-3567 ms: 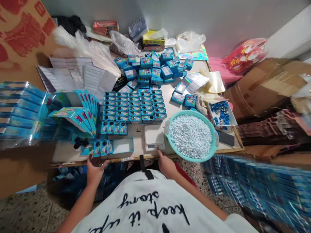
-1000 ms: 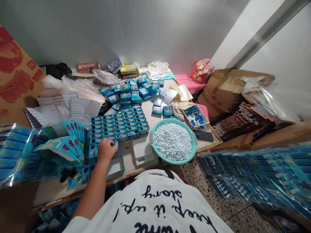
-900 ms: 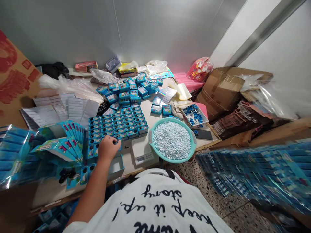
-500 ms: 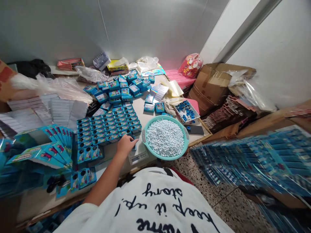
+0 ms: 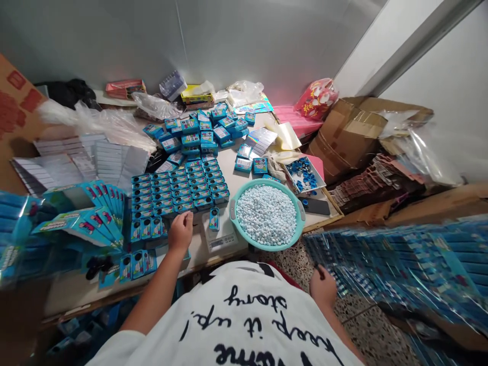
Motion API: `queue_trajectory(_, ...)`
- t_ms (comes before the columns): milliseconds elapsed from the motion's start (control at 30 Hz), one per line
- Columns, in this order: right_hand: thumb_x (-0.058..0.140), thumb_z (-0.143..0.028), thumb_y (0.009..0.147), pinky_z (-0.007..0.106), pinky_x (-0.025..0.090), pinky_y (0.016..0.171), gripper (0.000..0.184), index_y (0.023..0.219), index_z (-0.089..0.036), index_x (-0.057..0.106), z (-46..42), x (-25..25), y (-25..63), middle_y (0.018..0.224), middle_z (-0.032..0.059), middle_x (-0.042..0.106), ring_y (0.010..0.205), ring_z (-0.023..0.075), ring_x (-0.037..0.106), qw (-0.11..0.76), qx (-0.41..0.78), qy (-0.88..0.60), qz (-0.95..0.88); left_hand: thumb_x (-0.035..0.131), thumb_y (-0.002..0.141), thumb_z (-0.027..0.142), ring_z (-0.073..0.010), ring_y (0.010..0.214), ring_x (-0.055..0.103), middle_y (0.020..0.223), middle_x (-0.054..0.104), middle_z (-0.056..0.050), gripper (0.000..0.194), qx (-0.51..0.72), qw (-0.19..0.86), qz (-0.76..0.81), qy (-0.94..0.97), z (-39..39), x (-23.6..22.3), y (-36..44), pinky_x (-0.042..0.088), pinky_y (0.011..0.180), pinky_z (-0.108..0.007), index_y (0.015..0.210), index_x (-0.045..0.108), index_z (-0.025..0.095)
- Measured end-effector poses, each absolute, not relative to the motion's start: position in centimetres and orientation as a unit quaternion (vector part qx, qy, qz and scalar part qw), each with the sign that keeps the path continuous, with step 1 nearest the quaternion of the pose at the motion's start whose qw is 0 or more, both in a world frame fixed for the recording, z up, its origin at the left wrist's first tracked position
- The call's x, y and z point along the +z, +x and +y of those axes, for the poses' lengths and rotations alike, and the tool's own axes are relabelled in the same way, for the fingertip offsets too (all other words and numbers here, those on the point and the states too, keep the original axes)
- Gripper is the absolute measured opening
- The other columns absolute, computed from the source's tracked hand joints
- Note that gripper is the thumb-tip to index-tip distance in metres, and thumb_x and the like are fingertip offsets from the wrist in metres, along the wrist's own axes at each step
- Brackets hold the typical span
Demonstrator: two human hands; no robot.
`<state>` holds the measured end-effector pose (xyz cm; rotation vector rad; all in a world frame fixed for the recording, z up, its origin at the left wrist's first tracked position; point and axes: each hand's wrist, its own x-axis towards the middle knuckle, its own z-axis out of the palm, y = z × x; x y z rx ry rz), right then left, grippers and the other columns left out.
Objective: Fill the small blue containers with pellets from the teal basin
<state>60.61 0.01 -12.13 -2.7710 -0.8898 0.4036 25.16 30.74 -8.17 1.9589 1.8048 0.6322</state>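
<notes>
My left hand [image 5: 180,232] is closed, fingers curled, just in front of the rows of small blue boxes [image 5: 181,190]; I see nothing in it. To its right, a single blue box with a dark round hole [image 5: 214,219] lies on a white digital scale [image 5: 221,243], apart from the hand. A turquoise basin [image 5: 233,223] beside the scale is full of small pale pellets [image 5: 267,213]. Low on the right, my right hand [image 5: 323,285] hangs over the floor below the basin. Its fingers are curled, and whatever they may hold is hidden.
Loose blue boxes [image 5: 206,134] are heaped at the back. A white tray of blue caps [image 5: 305,173] and a dark phone [image 5: 315,206] sit right of the basin. Folded blue cartons [image 5: 84,223] and scissors [image 5: 99,266] lie left. Plastic-wrapped blue packs [image 5: 400,254] stand at right.
My left hand has drawn back leftwards from the box at the scale, which now shows fully. My right hand has come into view at lower right. The view has shifted slightly.
</notes>
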Motion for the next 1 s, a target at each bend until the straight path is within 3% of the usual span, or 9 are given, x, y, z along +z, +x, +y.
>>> queue_trajectory(133, 0.029, -0.030, 0.100, 0.042, 0.047, 0.098, 0.046, 0.129, -0.004, 0.055, 5.3, -11.6, 62.6, 0.116, 0.0227, 0.058, 0.112, 0.0296, 0.055, 0.189, 0.087, -0.905, -0.371, 0.036, 0.098, 0.050, -0.0260, 0.111, 0.063, 0.114, 0.070, -0.013, 0.051, 0.222, 0.201, 0.653, 0.695, 29.3, -8.8, 23.4, 0.048, 0.098, -0.037, 0.112, 0.070, 0.015)
queue_trajectory(333, 0.053, -0.040, 0.092, 0.041, 0.042, 0.104, 0.047, 0.133, -0.018, 0.059, 13.5, -8.7, 62.5, 0.128, 0.0140, 0.056, 0.119, 0.0295, 0.052, 0.198, 0.157, -0.771, -0.584, 0.036, 0.098, 0.050, -0.0284, 0.111, 0.063, 0.115, 0.070, -0.014, 0.051, 0.220, 0.206, 0.669, 0.680, 27.6, -9.9, 22.0, 0.048, 0.099, -0.041, 0.112, 0.070, 0.014)
queue_trajectory(600, 0.069, -0.031, 0.082, 0.044, 0.046, 0.094, 0.060, 0.138, -0.015, 0.054, 16.4, -9.6, 59.4, 0.121, 0.0169, 0.056, 0.107, 0.0341, 0.054, 0.116, 0.179, -0.747, -0.629, 0.038, 0.097, 0.050, -0.0289, 0.114, 0.062, 0.117, 0.069, -0.013, 0.048, 0.242, 0.217, 0.687, 0.650, 26.1, -10.9, 21.3, 0.048, 0.102, -0.044, 0.113, 0.069, 0.017)
queue_trajectory(800, 0.072, -0.027, 0.078, 0.040, 0.046, 0.090, 0.054, 0.129, -0.014, 0.060, 17.5, -10.3, 59.0, 0.112, 0.0147, 0.056, 0.100, 0.0311, 0.055, 0.114, 0.170, -0.754, -0.624, 0.047, 0.094, 0.053, -0.0262, 0.103, 0.066, 0.112, 0.067, -0.013, 0.050, 0.260, 0.261, 0.658, 0.657, 24.8, -11.1, 22.1, 0.053, 0.095, -0.043, 0.123, 0.064, 0.016)
queue_trajectory(867, 0.072, -0.027, 0.077, 0.038, 0.047, 0.088, 0.049, 0.124, -0.015, 0.063, 17.7, -10.2, 59.1, 0.106, 0.0124, 0.057, 0.097, 0.0300, 0.056, 0.119, 0.169, -0.754, -0.624, 0.062, 0.084, 0.056, -0.0268, 0.112, 0.063, 0.121, 0.064, -0.014, 0.066, 0.271, 0.279, 0.628, 0.674, 24.6, -11.4, 23.6, 0.051, 0.101, -0.043, 0.136, 0.054, 0.016)
queue_trajectory(933, 0.073, -0.030, 0.077, 0.037, 0.047, 0.086, 0.046, 0.120, -0.018, 0.064, 17.7, -9.9, 59.1, 0.103, 0.0102, 0.057, 0.096, 0.0286, 0.056, 0.128, 0.165, -0.753, -0.624, 0.079, 0.068, 0.055, -0.0303, 0.128, 0.054, 0.135, 0.055, -0.016, 0.096, 0.284, 0.286, 0.605, 0.687, 24.7, -12.0, 25.8, 0.044, 0.110, -0.047, 0.147, 0.040, 0.017)
queue_trajectory(1000, 0.073, -0.035, 0.078, 0.037, 0.047, 0.089, 0.045, 0.120, -0.021, 0.065, 17.5, -9.6, 59.2, 0.108, 0.0098, 0.058, 0.101, 0.0287, 0.056, 0.139, 0.155, -0.755, -0.622, 0.085, 0.061, 0.050, -0.0329, 0.134, 0.049, 0.142, 0.049, -0.017, 0.105, 0.299, 0.289, 0.594, 0.689, 25.2, -12.9, 28.1, 0.040, 0.114, -0.050, 0.148, 0.038, 0.018)
